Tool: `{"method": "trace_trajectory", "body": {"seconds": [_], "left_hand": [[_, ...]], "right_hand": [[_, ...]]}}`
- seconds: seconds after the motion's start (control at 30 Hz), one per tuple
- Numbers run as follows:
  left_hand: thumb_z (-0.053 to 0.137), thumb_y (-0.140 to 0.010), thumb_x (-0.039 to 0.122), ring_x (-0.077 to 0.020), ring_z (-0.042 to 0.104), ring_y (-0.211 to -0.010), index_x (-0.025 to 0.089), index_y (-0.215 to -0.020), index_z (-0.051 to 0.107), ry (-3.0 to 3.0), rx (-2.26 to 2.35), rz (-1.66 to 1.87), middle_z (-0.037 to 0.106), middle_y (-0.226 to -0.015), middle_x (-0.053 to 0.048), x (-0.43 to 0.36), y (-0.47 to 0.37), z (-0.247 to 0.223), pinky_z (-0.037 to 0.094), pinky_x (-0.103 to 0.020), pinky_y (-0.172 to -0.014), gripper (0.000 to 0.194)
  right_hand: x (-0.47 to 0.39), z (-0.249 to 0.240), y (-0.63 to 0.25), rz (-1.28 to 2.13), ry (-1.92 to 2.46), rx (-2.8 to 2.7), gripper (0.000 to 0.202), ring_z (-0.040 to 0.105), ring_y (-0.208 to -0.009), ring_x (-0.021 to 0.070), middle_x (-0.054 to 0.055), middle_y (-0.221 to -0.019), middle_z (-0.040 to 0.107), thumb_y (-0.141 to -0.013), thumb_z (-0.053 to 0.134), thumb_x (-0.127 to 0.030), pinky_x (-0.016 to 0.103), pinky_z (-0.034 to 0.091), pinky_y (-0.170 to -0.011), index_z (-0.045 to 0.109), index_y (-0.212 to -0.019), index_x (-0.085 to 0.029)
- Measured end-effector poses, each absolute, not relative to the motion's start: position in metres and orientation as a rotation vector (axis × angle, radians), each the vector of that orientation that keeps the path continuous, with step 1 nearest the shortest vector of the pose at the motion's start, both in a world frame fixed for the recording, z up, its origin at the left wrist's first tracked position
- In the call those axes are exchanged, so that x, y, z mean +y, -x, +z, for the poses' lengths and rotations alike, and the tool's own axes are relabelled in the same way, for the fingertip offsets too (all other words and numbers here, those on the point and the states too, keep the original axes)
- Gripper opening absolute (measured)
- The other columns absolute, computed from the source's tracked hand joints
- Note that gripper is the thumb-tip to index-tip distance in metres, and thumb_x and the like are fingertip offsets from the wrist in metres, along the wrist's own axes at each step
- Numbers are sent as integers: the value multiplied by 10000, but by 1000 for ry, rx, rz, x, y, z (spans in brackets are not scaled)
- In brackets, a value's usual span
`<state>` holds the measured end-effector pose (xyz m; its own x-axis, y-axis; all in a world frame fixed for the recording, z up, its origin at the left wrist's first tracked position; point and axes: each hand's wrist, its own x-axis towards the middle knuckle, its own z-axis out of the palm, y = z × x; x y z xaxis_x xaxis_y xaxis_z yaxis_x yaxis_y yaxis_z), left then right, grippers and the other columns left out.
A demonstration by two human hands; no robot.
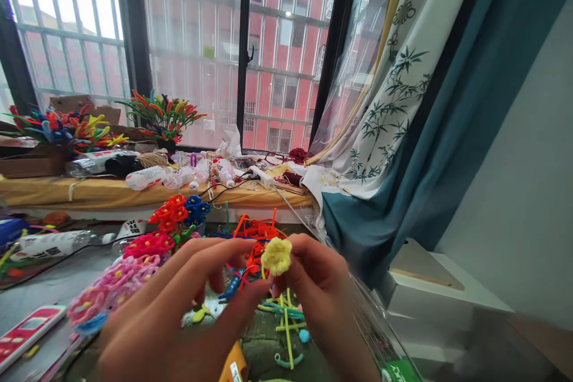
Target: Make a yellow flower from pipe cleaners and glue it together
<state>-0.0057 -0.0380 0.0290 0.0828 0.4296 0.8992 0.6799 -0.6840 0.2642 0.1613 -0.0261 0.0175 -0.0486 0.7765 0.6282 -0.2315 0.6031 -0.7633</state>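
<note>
A small fuzzy yellow flower (276, 256) faces the camera between my two hands. My right hand (320, 289) pinches it from the right, with its fingers curled behind and below the petals. My left hand (188, 304) is at the left, its fingers spread and the fingertips close to the flower's left edge; nothing shows in its grasp. Under the hands lie yellow-green fuzzy stems (287, 334) and a light blue pompom (304, 335). Red fuzzy stems (262, 230) are heaped just beyond the flower.
Bunches of pink flowers (114, 286), red flowers (170, 212) and blue flowers (196, 210) stand left of centre. A red and white device (29, 334) lies at the lower left. Plastic bottles (145, 178) and a white power strip (262, 176) rest on the windowsill; a teal curtain (452, 131) hangs right.
</note>
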Motion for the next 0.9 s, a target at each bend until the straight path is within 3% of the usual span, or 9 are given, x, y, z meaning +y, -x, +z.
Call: {"method": "trace_trajectory", "body": {"seconds": [0.17,0.4,0.67,0.8,0.9], "left_hand": [[653,-878,510,-106,602,-588,336,-1161,602,2356,-1060,-1487,681,-924,39,-39,-4,38,519,-186,-527,336],[790,-762,237,-102,641,-702,387,-1035,664,2563,-1055,-1757,692,-914,89,-43,-10,38,523,-167,-612,335],[740,-801,179,-98,663,-715,340,-987,666,2522,-987,-1860,710,-877,83,-41,-14,37,529,-168,-610,257],[702,-855,252,-87,607,-614,317,-969,648,2370,-1033,-1787,686,-807,90,-42,-14,33,523,-169,-599,143],[639,-909,277,-104,618,-655,292,-980,629,2245,-1021,-1668,671,-793,72,-43,-13,34,545,-192,-697,74]], "right_hand": [[-25,16,-158,1039,374,-1355,240,530,-572,103,-27,-608,583,-861,745,-424,192,438,-542,737,-745,-214],[-21,10,-159,1213,351,-1348,313,501,-626,128,-11,-635,576,-771,798,-506,215,429,-579,743,-707,-204],[-18,6,-158,1107,442,-1343,411,505,-564,146,6,-619,583,-701,795,-612,252,440,-517,717,-653,-211],[-15,12,-165,1160,430,-1457,363,556,-589,147,3,-616,627,-806,734,-563,248,458,-560,751,-718,-211],[-20,20,-175,1029,507,-1459,288,625,-704,151,13,-751,698,-893,667,-498,245,495,-653,764,-888,-226]]}}
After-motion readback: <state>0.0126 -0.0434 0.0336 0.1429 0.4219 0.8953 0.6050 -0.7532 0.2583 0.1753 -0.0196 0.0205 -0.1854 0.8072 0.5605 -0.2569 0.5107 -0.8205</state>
